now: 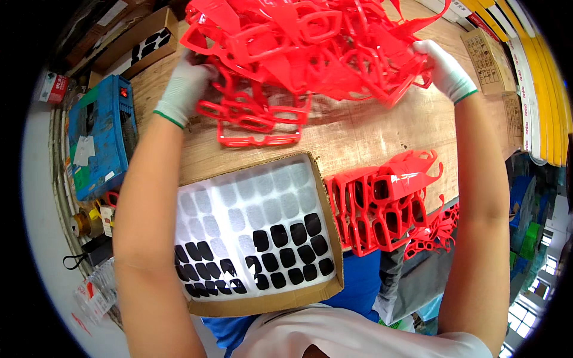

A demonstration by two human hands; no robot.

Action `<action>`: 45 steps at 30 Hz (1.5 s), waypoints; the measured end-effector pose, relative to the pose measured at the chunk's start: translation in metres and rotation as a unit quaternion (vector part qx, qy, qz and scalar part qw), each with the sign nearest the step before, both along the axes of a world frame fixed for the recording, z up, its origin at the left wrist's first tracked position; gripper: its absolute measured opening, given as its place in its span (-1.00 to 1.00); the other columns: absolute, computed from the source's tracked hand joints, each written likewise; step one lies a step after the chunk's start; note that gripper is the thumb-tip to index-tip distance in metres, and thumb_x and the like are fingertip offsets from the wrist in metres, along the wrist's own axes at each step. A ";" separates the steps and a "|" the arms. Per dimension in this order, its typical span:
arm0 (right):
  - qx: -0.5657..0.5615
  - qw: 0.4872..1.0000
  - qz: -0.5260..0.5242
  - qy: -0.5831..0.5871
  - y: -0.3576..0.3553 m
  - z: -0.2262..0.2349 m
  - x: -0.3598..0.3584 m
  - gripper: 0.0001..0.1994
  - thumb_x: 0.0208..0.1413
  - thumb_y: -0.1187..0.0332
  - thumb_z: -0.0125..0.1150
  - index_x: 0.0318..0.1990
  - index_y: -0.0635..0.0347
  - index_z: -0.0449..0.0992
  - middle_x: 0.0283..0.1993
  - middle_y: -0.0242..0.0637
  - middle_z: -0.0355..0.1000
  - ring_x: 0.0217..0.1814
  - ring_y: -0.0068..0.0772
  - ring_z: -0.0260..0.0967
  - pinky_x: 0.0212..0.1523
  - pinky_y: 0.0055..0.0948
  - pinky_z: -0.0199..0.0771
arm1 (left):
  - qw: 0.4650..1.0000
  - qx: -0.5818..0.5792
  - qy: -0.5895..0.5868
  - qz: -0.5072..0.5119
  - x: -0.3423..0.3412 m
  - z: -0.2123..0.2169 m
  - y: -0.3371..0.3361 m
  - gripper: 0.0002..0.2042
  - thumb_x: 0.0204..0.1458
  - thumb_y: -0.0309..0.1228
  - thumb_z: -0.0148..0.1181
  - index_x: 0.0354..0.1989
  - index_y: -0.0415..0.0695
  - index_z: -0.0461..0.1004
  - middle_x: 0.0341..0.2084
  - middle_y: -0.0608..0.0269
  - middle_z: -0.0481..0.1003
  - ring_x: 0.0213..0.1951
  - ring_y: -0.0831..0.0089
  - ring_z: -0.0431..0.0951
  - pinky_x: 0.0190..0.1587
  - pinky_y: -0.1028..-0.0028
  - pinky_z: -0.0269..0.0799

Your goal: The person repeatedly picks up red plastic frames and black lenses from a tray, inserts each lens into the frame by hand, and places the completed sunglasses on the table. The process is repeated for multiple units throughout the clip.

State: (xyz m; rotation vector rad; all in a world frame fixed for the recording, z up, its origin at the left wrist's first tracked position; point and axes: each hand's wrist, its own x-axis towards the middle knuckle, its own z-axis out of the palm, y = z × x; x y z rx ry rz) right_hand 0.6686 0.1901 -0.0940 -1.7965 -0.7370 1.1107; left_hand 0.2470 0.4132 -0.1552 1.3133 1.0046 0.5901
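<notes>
Heap of red eyeglass frames (298, 53) at far side of tabletop (358, 128), top cut off by view edge; hands at either side of it. Left hand (188, 86): gloved, fingers hidden by frames, can't tell if pinching. Right hand (443, 70): gloved, fingers against the heap's edge, grip unclear. Cardboard box (262, 305) near the body: dark lenses in rows, upper ones hazy under a translucent white sheet (239, 179); left side hidden by forearm. Smaller box (162, 21), upper left: dark lenses, partly visible.
</notes>
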 end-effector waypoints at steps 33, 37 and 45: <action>0.008 0.721 0.235 -0.652 0.182 0.148 -0.260 -0.62 0.05 0.12 0.14 -0.32 0.33 0.63 -0.31 0.13 0.56 -0.23 0.05 0.55 -0.15 -0.15 0.53 | 0.838 0.083 0.539 0.030 -0.084 0.048 -0.111 0.01 0.03 0.23 0.14 0.29 -0.57 0.04 -0.07 -0.53 0.43 0.04 -0.26 0.50 0.13 0.04 0.39; -0.084 0.842 0.296 -0.443 0.258 0.083 -0.227 -0.01 -0.07 -0.19 0.39 0.40 0.32 0.21 0.45 0.06 0.19 0.47 -0.04 0.17 0.37 -0.34 0.23 | 0.868 0.085 0.473 0.128 -0.064 0.016 -0.104 0.14 -0.11 0.16 0.26 0.36 -0.56 -0.16 0.22 -0.58 0.13 0.27 -0.31 0.24 0.29 -0.06 0.17; -0.108 0.835 0.411 -0.349 0.266 0.073 -0.224 -0.29 -0.06 0.43 0.32 0.36 0.07 0.36 -0.02 -0.22 0.60 -0.11 -0.41 0.55 -0.10 -0.40 0.55 | 0.940 0.103 0.303 0.122 -0.101 -0.016 -0.038 -0.20 -0.13 -0.23 0.40 0.28 -0.24 0.15 0.21 -0.30 0.26 0.21 -0.19 0.37 0.24 0.10 0.37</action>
